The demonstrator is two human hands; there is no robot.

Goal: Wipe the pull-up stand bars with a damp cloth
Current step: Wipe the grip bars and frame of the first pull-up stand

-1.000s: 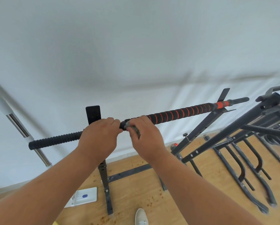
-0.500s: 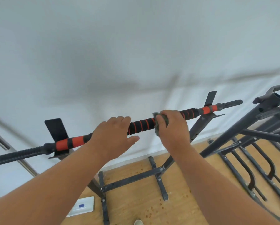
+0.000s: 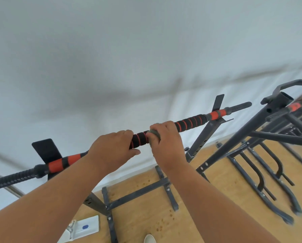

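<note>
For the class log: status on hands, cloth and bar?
Left hand grips bar. Right hand holds cloth on the bar's foam. Nothing in the way.

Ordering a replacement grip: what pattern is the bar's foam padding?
Black foam padding with orange spiral stripes, clearest in the head view.
</note>
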